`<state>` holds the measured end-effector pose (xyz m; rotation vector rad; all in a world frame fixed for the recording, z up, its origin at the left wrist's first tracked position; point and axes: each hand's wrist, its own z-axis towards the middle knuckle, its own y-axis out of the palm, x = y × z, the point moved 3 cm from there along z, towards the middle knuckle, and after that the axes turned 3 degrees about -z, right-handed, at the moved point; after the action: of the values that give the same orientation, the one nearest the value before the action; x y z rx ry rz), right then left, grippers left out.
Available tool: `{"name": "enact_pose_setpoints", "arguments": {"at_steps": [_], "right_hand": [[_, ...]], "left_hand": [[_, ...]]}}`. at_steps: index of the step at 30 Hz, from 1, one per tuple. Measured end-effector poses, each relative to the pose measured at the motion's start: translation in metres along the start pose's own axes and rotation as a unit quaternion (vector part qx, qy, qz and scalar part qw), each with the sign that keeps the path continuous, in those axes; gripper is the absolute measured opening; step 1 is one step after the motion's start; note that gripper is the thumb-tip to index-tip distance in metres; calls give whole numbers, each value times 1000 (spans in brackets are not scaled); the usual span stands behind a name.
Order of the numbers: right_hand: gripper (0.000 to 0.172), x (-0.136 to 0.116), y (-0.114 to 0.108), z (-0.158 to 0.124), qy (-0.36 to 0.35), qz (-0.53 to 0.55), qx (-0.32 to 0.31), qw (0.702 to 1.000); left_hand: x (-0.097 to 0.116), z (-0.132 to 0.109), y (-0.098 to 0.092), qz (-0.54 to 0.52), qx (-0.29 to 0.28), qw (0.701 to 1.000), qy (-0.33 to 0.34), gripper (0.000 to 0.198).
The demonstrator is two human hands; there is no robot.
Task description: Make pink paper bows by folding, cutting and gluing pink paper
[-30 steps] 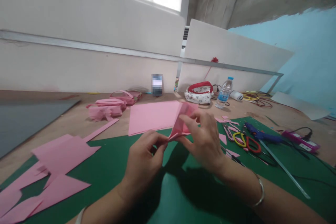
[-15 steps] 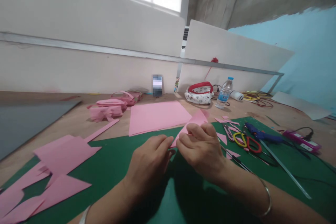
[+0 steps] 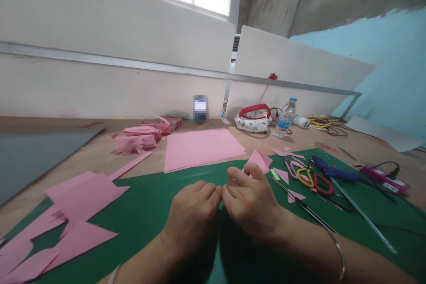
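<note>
My left hand [image 3: 195, 211] and my right hand [image 3: 251, 199] meet over the green cutting mat [image 3: 149, 204], fingertips together. Both are closed in a pinch on a folded piece of pink paper [image 3: 258, 161]. Only its pointed end shows, sticking out beyond my right knuckles; my fingers hide the rest. A larger sheet of pink paper [image 3: 199, 148] lies just behind, partly on the mat's far edge. Close to my right hand are tweezers [image 3: 299, 202] and small pink offcuts [image 3: 282, 175].
Cut pink paper shapes [image 3: 83, 197] spread over the left side. On the right are scissors [image 3: 322, 184], a blue glue gun [image 3: 333, 171], a glue stick [image 3: 362, 215] and a purple power strip [image 3: 384, 179]. A pouch [image 3: 253, 122], a water bottle [image 3: 284, 120] and a phone [image 3: 200, 108] stand behind.
My hands have come closer together and turned knuckles up. The pink paper has swung lower and to the right, with less of it showing.
</note>
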<state>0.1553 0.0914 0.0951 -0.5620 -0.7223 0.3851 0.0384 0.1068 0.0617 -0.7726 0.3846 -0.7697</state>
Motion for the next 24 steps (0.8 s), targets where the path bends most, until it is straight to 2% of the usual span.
{"name": "enact_pose_setpoints", "arguments": {"at_steps": [3, 8, 11, 15, 18, 21, 24], "right_hand": [[34, 1, 1, 0, 1, 4, 0, 1000], [27, -1, 11, -4, -8, -8, -50, 999], [28, -1, 15, -8, -29, 22, -57, 998], [29, 3, 10, -7, -40, 52, -35, 997], [29, 9, 2, -4, -13, 36, -13, 999], [33, 14, -2, -2, -2, 24, -1, 1000], [37, 14, 0, -3, -32, 36, 10, 999]], "left_hand": [[1, -1, 0, 7, -10, 1000, 1, 16], [2, -1, 3, 27, -36, 999, -10, 16], [3, 0, 3, 29, -38, 999, -7, 18], [0, 0, 2, 16, -37, 999, -1, 18], [-4, 0, 2, 2, -44, 999, -25, 18], [-6, 1, 4, -19, -70, 996, -59, 23], [-5, 1, 7, -57, -103, 989, -92, 27]]}}
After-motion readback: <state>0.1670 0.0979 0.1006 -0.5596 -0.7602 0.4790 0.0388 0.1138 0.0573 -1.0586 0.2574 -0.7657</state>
